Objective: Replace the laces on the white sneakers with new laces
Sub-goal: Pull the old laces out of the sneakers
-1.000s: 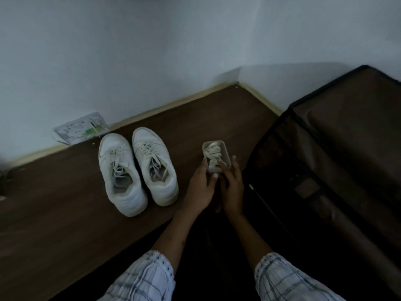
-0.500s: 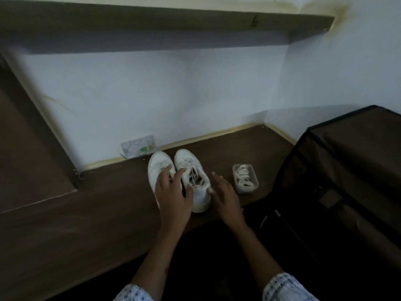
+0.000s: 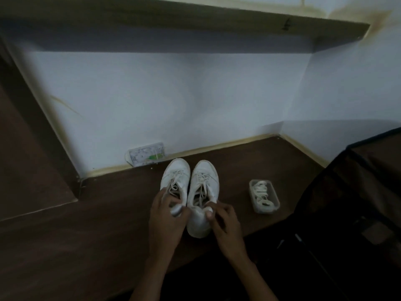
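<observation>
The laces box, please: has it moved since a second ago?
Yes: then held in both hands, the box now sits on the floor, right of the sneakers.

Left hand (image 3: pixel 166 216) grips the heel of the left sneaker (image 3: pixel 175 181); right hand (image 3: pixel 224 224) grips the right sneaker (image 3: pixel 204 192). A clear box of laces (image 3: pixel 263 196) sits near, to the right.

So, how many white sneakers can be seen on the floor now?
2. The left sneaker stands by the wall, its heel gripped by the left hand. The right sneaker stands beside it, held by the right hand.
</observation>
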The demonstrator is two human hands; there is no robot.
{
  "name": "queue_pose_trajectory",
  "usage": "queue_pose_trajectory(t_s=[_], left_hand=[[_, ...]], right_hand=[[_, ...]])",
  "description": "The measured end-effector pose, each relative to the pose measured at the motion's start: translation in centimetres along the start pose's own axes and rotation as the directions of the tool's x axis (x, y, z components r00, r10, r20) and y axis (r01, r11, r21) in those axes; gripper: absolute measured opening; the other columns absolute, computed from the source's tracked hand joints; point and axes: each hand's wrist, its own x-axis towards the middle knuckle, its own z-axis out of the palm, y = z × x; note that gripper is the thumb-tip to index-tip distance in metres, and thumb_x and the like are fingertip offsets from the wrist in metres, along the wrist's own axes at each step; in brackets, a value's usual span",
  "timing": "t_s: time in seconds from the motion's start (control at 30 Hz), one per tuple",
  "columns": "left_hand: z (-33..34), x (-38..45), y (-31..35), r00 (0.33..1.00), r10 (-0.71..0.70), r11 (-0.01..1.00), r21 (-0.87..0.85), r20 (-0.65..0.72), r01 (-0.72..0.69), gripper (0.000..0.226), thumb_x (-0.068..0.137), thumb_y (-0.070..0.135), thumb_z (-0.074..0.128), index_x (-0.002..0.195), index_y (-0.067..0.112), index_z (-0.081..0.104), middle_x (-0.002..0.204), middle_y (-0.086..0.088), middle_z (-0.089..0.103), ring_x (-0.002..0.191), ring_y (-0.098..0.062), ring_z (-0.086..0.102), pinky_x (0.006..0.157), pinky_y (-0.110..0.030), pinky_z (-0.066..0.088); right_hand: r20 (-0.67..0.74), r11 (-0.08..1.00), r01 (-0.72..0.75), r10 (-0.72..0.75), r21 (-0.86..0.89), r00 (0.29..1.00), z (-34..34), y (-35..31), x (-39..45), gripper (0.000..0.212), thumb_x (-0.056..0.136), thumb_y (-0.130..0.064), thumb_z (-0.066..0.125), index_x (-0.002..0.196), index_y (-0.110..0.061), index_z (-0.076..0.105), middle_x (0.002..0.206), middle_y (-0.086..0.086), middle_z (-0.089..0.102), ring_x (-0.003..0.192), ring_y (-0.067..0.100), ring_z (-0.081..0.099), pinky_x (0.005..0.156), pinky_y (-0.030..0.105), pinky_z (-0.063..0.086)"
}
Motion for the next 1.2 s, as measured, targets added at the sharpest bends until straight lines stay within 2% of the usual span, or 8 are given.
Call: queue_pose_trajectory(t_s=[0.2,0.33,0.53,0.73,0.9,1.0,1.1,1.2], left_hand=[[-2.0,2.4,-2.2,0.997,0.056,0.994,-0.097,0.055,-0.051,0.026,0.071,0.009,0.079,0.074,0.027,0.061,0.131,0.012,0.053,0.127,-0.013,0.048,0.091,-0.018,0.037],[-1.2,0.7,-2.2,0.98,0.176,0.983,0.073,-0.091,-0.169,0.018,0.086,0.032,0.055,0.095,0.025,0.069,0.145,-0.002,0.046,0.139,-0.032,0.035,0.109,-0.066,0.025],[0.8,-0.1,-1.3,0.968,0.245,0.906,0.343,0.054,-0.248,0.053,0.081,0.073,0.044,0.113,0.038,0.068,0.157,-0.001,0.028,0.148,-0.034,0.007,0.108,-0.069,-0.008],[-1.2,1.2,-4.0,0.921,0.378,0.896,0.215,0.089,-0.389,0.049,0.064,0.077,0.058,0.084,0.035,0.071,0.148,0.006,0.039,0.145,-0.02,0.017,0.103,-0.079,0.01],[-1.8,1.9,-5.5,0.976,0.203,0.945,0.278,-0.082,-0.173,0.045,0.077,0.052,0.07,0.115,0.029,0.064,0.155,-0.002,0.026,0.144,-0.034,0.017,0.107,-0.074,0.016],[-0.9,1.4,-4.9,0.978,0.058,0.968,0.251,-0.2,-0.006,0.052,0.087,0.021,0.07,0.135,0.021,0.051,0.153,-0.012,0.029,0.138,-0.036,0.027,0.105,-0.066,0.031],[-0.1,0.7,-2.9,0.986,-0.083,0.996,0.005,-0.147,0.085,0.055,0.091,0.044,0.06,0.14,0.027,0.042,0.145,-0.003,0.031,0.121,-0.025,0.048,0.084,-0.04,0.051],[0.8,0.1,-1.8,0.994,-0.108,0.987,-0.123,-0.026,0.104,0.082,0.071,0.066,0.065,0.143,0.039,0.035,0.149,0.006,0.017,0.122,-0.014,0.041,0.081,-0.025,0.044]], right_hand=[[-0.028,0.997,0.013,-0.016,-0.078,0.999,2.2,-0.6,-1.5,0.035,0.089,-0.06,0.048,0.121,-0.048,0.059,0.126,-0.024,0.036,0.116,-0.013,0.043,0.09,0.006,0.038],[-0.037,0.998,0.058,-0.059,-0.04,0.998,3.9,-1.5,-2.3,0.034,0.094,-0.051,0.05,0.126,-0.045,0.057,0.129,-0.019,0.035,0.116,-0.006,0.048,0.091,0.01,0.042],[0.078,0.988,0.13,-0.124,-0.089,0.989,1.8,-1.2,-1.9,0.061,0.087,0.009,0.051,0.128,-0.037,0.058,0.123,-0.009,0.055,0.112,-0.002,0.055,0.093,0.011,0.042],[0.039,0.952,0.2,-0.196,-0.231,0.98,-2.6,-0.9,2.8,0.035,0.089,0.004,0.056,0.105,-0.024,0.07,0.107,-0.012,0.068,0.106,0.003,0.06,0.088,0.03,0.052],[0.034,0.894,0.206,-0.21,-0.398,0.977,-4.2,-0.9,7.9,0.023,0.086,0.003,0.061,0.1,-0.012,0.072,0.102,-0.004,0.061,0.1,0.015,0.061,0.087,0.012,0.043],[0.144,0.887,0.151,-0.097,-0.436,0.985,-3.7,-1.7,9.5,0.019,0.088,-0.004,0.065,0.105,-0.009,0.071,0.102,0.002,0.061,0.102,0.019,0.059,0.089,0.025,0.045],[0.243,0.858,0.163,-0.045,-0.488,0.969,-2.4,-2.2,12.2,0.036,0.087,-0.012,0.068,0.122,-0.009,0.062,0.123,0.01,0.058,0.12,0.026,0.049,0.094,0.025,0.035],[0.396,0.916,0.089,0.08,-0.39,0.915,-0.4,-1.9,15.2,0.075,0.077,-0.035,0.078,0.143,-0.027,0.042,0.151,0.01,0.03,0.139,0.023,0.029,0.105,0.03,0.031]])
